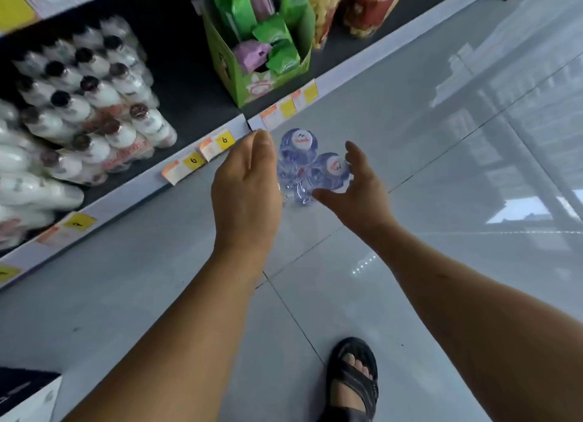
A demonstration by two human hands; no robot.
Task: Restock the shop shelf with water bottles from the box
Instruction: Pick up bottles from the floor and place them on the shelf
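Water bottles (303,169) hang between my two hands, out over the floor (126,279) just in front of the shelf (195,106) edge, upright, with two white caps facing up at me. My right hand (356,194) cups the cluster from its side, thumb raised and forefinger hooked under the nearest bottle, so it is grasping them. My left hand (249,182) lies against the other side. Its fingers are hidden behind its own back, and I cannot tell whether they wrap the bottles or only press flat. The box is not in sight.

I judge this to be the carrying step: the load is out of the box and not yet on the shelf. A stretch of dark shelf board shows between the wrapped white bottles (94,106) on the left and the green carton (252,84) of packets on the right, just behind the price tags (220,142). The next move, I think, calls for bringing the cluster over the lip without catching those tags. Both palms need to stay squeezed so nothing slips from the middle, and then the bottles can be set down upright in that gap.
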